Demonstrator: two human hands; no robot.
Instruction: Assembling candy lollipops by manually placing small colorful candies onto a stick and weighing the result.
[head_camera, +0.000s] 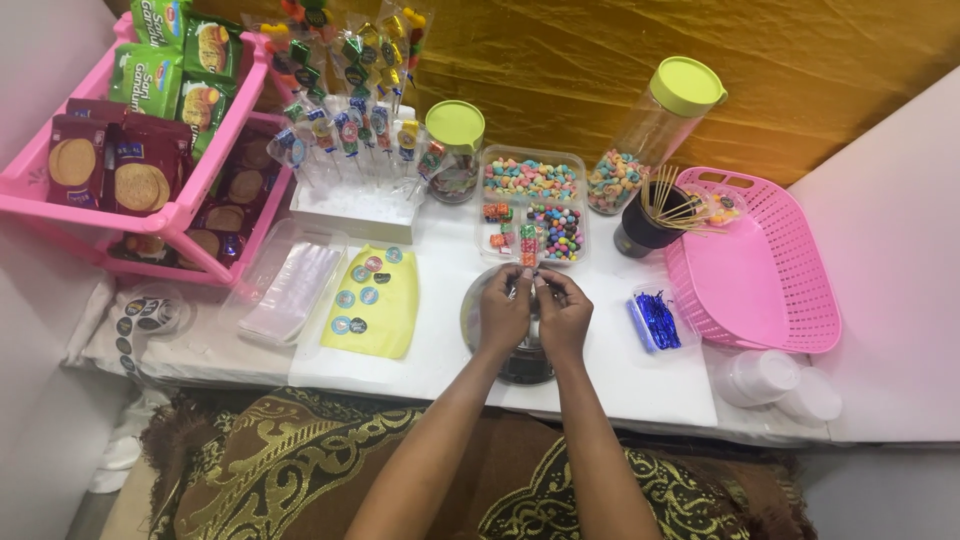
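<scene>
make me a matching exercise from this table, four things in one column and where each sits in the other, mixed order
Things:
1. pink basket
2. yellow sticker sheet
3. pink biscuit rack
4. blue twist ties

Places:
A. far left, at the wall
B. just right of the hands
C. right side, beside the cup of sticks
D. left of the hands, beside the clear bags

Pairs: 1-C, 2-D, 3-A, 4-B

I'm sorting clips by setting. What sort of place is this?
Probably a small home candy-packing table: candy skewers standing in a white block, a divided tray of sweets, and a pink rack of biscuit packs.
</scene>
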